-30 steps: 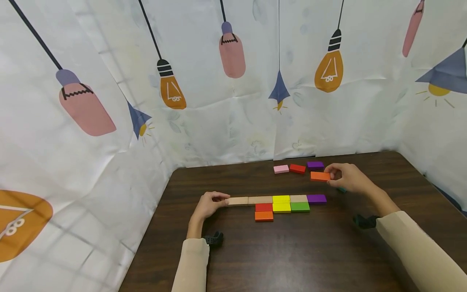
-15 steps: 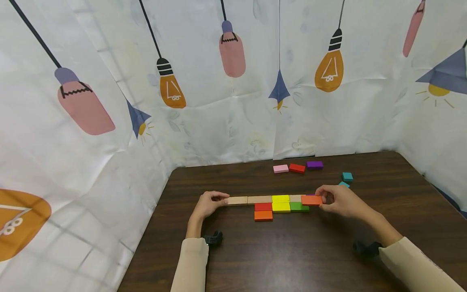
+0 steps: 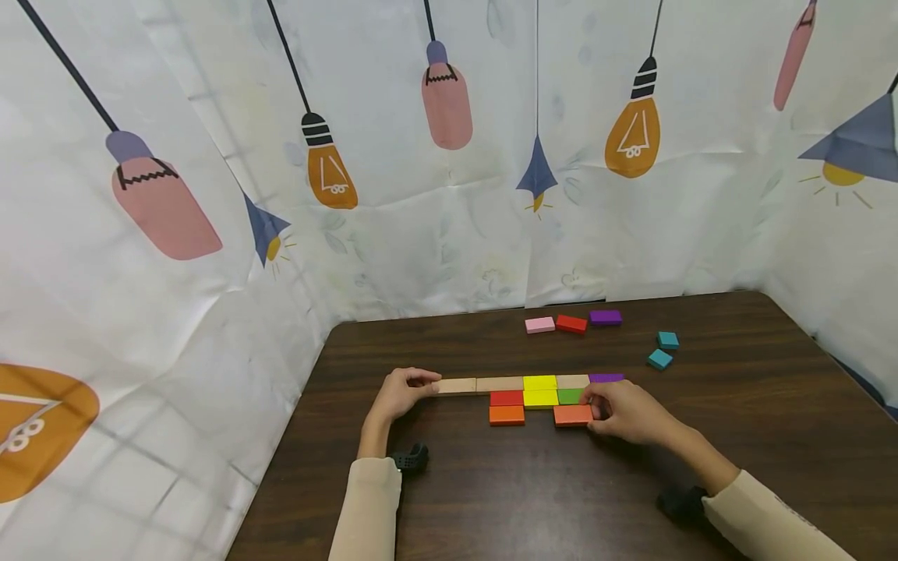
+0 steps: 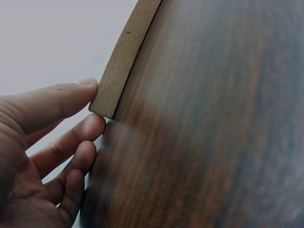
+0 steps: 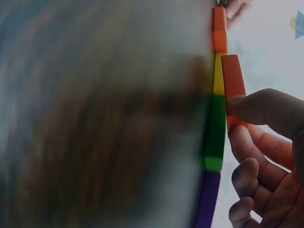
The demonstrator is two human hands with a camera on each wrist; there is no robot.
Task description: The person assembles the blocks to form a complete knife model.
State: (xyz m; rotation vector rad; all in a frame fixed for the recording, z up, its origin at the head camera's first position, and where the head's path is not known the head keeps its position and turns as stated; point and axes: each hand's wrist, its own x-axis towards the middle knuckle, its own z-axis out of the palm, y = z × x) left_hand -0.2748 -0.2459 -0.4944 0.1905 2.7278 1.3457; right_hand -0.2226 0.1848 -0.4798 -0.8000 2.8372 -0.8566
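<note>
My right hand (image 3: 631, 417) pinches an orange block (image 3: 572, 416) between thumb and fingers, beside the front edge of the green block (image 3: 570, 396). In the right wrist view this orange block (image 5: 234, 78) appears raised against the yellow and green blocks. My left hand (image 3: 401, 399) has its fingertips at the left end of a plain wood block (image 3: 456, 386); the left wrist view shows the thumb and a fingertip right at that block's end (image 4: 107, 97). Along the back row lie plain, yellow and purple blocks (image 3: 606, 378). In front are red (image 3: 507, 398), yellow (image 3: 540, 400) and another orange block (image 3: 507, 416).
Pink (image 3: 539, 325), red (image 3: 571, 324) and purple (image 3: 606, 317) blocks lie loose near the far edge of the dark table (image 3: 491, 499). Two teal blocks (image 3: 668, 340) sit farther right. A curtain (image 3: 449, 226) printed with lamps hangs behind the table.
My right hand has brought the orange block from the far side of the row, over the purple one, to the front of the green block. My left hand stays put.
</note>
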